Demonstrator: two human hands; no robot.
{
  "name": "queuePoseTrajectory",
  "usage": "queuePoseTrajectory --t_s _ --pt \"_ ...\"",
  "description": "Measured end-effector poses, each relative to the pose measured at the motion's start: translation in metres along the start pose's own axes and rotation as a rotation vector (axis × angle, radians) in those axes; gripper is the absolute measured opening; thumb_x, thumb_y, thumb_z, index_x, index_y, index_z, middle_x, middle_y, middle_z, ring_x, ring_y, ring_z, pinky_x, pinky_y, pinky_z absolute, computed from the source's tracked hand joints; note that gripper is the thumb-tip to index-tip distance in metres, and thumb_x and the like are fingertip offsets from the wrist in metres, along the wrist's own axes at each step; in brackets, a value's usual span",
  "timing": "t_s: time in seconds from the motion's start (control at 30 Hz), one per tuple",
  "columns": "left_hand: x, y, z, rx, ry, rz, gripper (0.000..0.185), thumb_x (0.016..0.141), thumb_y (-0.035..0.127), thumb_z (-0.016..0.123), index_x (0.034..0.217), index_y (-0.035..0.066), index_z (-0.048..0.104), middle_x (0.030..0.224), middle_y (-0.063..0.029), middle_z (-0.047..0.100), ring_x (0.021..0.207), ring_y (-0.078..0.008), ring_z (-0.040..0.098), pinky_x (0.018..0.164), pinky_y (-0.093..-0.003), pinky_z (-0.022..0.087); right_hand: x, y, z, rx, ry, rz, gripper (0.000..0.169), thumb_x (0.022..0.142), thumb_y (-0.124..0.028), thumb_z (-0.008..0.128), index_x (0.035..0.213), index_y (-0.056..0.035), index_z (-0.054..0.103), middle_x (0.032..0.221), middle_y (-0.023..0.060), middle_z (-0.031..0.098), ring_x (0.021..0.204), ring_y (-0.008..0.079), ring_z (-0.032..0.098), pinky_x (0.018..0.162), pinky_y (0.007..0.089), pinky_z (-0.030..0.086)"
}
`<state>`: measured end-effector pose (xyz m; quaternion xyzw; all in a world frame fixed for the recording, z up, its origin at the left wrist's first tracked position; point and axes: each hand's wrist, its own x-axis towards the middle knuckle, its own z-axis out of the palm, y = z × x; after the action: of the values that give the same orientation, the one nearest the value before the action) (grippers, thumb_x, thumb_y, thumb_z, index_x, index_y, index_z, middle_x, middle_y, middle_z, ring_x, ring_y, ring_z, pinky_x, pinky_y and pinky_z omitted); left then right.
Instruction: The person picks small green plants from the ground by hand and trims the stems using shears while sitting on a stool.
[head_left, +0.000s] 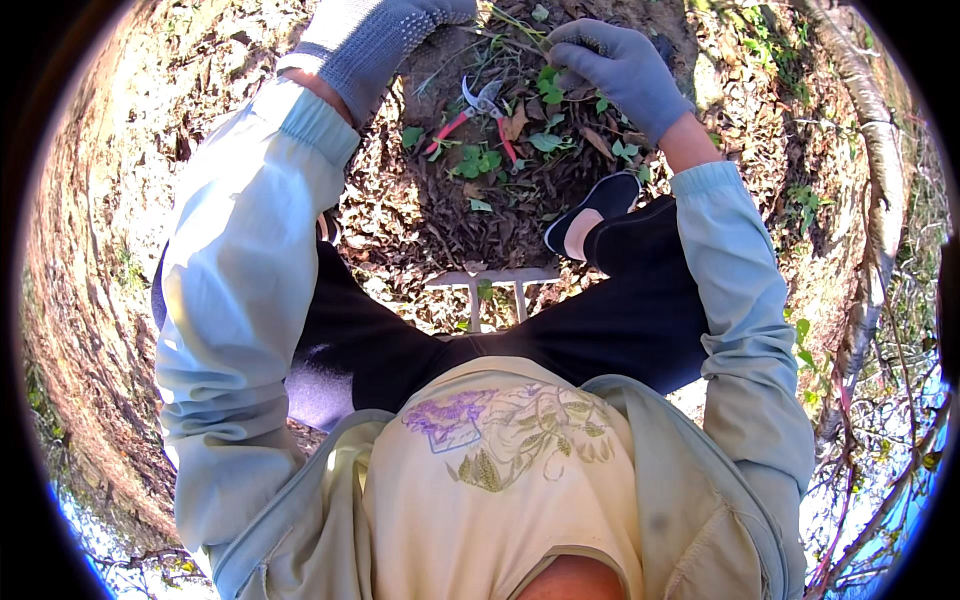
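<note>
A grey knit work glove covers my left hand (382, 41), which reaches in at the top left. The picture's upper edge cuts off part of its fingers, so what they hold is not shown. My right hand (622, 71), gloved alike, pinches thin green plant stems (517, 24) between thumb and forefinger. These stems run up and left toward my left hand. Below and between both hands, pruning shears (480, 105) with red handles lie on the leaf litter, blades apart. Around them are cut grass stalks (491, 56) and green leaves (478, 161).
Dry brown leaves (390, 202) spread over the ground. Between my legs shows a pale stool frame (491, 279). My dark shoe (596, 206) rests right of the shears. A pale trunk or thick branch (881, 172) bends along the right side, with thin twigs (896, 487) below.
</note>
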<state>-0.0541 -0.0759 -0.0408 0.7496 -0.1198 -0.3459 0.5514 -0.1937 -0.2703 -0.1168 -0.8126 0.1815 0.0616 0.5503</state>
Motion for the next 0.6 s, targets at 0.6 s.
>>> queuePoseTrajectory --t_s 0.6 --pt "-0.005 0.002 -0.001 -0.079 -0.002 0.021 0.007 0.068 0.000 0.067 0.068 0.001 0.060 0.057 -0.0044 0.058 0.049 -0.0117 0.054 0.045 -0.0248 0.043 0.002 0.024 -0.037 0.133 0.228 0.273 0.022 0.088 -0.019 0.058 0.106 -0.0062 0.065 0.082 0.0050 0.068 0.060 0.0100 0.061 0.059 0.0253 0.053"
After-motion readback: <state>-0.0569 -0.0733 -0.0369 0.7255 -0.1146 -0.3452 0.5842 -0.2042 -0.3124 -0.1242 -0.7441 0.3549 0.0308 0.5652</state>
